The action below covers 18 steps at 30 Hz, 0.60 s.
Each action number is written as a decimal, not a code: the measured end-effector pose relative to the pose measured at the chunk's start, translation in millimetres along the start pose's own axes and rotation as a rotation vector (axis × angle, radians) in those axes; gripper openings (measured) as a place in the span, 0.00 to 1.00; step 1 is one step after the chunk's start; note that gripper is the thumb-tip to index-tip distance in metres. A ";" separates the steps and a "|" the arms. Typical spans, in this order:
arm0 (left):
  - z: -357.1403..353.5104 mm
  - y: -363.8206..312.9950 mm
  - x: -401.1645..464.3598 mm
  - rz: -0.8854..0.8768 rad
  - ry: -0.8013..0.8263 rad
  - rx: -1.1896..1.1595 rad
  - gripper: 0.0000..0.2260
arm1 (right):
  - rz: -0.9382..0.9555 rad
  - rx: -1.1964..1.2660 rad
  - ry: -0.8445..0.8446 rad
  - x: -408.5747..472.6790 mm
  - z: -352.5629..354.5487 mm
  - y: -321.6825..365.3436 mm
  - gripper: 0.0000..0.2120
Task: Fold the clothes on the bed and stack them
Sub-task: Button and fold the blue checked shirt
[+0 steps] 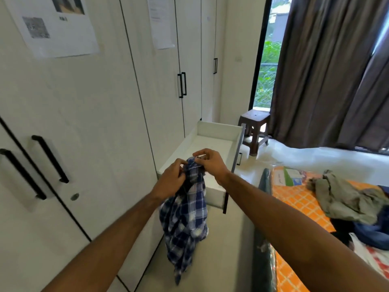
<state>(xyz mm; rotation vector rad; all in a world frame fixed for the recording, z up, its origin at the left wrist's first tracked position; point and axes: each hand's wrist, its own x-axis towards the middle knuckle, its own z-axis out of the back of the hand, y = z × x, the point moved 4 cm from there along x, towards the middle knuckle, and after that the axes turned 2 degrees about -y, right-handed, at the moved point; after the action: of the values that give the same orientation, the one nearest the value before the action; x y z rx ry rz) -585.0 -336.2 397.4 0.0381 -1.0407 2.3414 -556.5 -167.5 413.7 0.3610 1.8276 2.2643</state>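
Observation:
A blue and white checked shirt (185, 224) hangs bunched in the air in front of me, over the floor beside the bed. My left hand (171, 179) grips its upper part from the left. My right hand (209, 162) pinches the top edge of the shirt from the right. On the bed (299, 199), with its orange patterned sheet, lies a heap of unfolded clothes: a grey-green garment (345, 199), a dark blue one (372, 230) and a red checked piece (376, 260) at the right edge.
A white drawer (214, 144) stands pulled out from the white wardrobe (94, 123) just behind my hands. A brown plastic stool (254, 127) sits by the window, with dark curtains (328, 70) to its right. A narrow strip of floor runs between wardrobe and bed.

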 end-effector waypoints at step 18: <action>-52.5 -199.2 198.8 -0.097 -0.144 -0.451 0.13 | -0.050 -0.039 0.285 56.1 173.8 -46.8 0.26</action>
<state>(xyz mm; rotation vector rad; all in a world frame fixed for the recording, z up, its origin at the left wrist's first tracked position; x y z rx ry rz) -639.2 -96.4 544.1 0.0830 -1.5780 1.9926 -554.0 20.8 406.2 -0.0169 1.8916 2.4153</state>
